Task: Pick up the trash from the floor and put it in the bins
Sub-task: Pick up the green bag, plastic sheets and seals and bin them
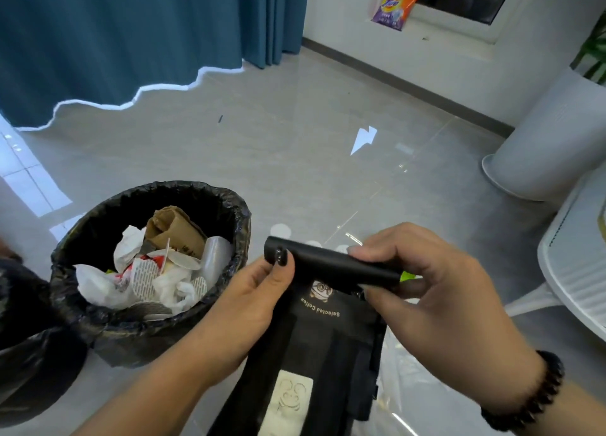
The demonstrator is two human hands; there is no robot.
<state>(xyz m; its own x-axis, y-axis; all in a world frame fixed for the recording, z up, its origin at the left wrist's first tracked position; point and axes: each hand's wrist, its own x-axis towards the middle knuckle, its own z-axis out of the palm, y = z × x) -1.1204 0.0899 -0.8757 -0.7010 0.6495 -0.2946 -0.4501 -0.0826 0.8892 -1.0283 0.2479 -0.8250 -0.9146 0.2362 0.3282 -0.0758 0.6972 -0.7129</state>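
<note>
Coffee bag: a black coffee bag printed "Selected Coffee" hangs between the two hands, low in the middle of the view; its top is rolled into a tight tube lying crosswise; the body droops down toward the person, a pale label on its lower part
Left hand: the left hand pinches the left end of the roll, thumb with a dark nail pressed on the tube's end, fingers curled beneath
Right hand: the right hand grips the right end of the roll, fingers curled over the top; a dark bead bracelet sits on that wrist
Bin: a bin lined with a black bag stands on the floor just left of the left hand; inside lie crumpled white paper, a brown paper bag and round white lids; the coffee bag is beside it, not over it
Second bin: the edge of another black-lined bin shows at far left, touching the first
Floor: glossy grey tiles; a white scrap of paper lies well beyond the hands
Surroundings: blue curtain at the back left; a purple-and-orange packet on the window sill; a white cylinder at right
</note>
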